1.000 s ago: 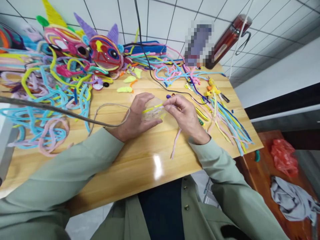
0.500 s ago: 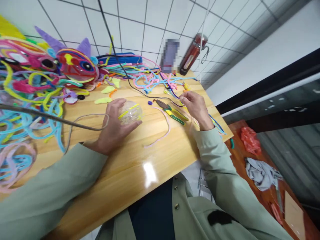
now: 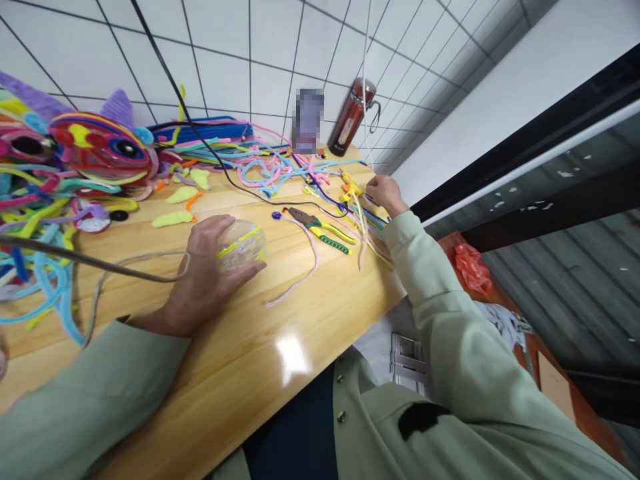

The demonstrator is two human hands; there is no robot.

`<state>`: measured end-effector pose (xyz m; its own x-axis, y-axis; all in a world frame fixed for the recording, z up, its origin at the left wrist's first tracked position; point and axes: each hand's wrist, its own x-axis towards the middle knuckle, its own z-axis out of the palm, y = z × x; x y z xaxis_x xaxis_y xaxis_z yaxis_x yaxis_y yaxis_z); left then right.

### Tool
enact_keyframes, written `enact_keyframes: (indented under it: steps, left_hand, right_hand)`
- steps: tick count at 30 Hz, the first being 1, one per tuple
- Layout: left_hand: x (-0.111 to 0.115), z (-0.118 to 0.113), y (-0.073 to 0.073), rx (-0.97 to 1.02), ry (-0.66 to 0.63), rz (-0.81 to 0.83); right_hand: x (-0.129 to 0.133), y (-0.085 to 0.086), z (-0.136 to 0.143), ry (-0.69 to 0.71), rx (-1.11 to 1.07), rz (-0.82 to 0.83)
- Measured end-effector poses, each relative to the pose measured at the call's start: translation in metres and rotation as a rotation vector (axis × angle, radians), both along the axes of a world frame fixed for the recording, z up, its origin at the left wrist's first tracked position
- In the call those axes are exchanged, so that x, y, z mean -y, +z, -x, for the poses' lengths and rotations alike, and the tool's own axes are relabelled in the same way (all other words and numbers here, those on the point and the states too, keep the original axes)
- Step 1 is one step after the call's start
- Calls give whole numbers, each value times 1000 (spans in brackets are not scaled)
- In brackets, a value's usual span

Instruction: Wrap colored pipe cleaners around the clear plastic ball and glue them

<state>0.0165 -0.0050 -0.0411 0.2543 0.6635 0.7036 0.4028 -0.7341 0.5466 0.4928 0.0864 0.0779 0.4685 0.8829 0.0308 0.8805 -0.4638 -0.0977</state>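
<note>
Holding a clear ball [image 3: 245,247] in the left hand [image 3: 197,277]. Reaching with the right hand [image 3: 389,195], just beside the yellow glue gun [image 3: 351,187]; cannot tell if pinching anything. Calls for a soft hold and careful fingers.

My pliers [image 3: 323,230]: green and yellow handles, dark head. Flask [image 3: 351,119], far right: dark red. My sleeves [image 3: 443,280]: plain pale green. Mask [image 3: 104,148], far left: red, yellow, blue; purple horns. Wall [image 3: 225,60]: white, dark grid.
</note>
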Motion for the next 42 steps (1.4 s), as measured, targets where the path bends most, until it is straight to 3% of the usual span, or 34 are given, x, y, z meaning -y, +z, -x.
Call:
enact_keyframes:
  steps: [6,14,18,23,28,32,42]
  left_hand:
    - [2,5,3,-78,18,-27]
    - [7,2,11,-116,47,-26]
    - [8,1,12,-117,35,-22]
    - [9,0,13,-109,36,-13]
    - [8,-1,14,-107,34,-6]
    - [6,1,11,-110,40,-3]
    - [1,4,8,-111,43,-3]
  right_hand:
    - [1,-10,5,-96,17,66]
    - [6,-26,33,30,-38,125]
    - [16,-25,31,65,-52,131]
    - [45,-29,17,66,-78,92]
    - [94,-48,11,185,-159,89]
    - [125,-48,2,289,-215,84]
    - [142,-34,11,214,7,266]
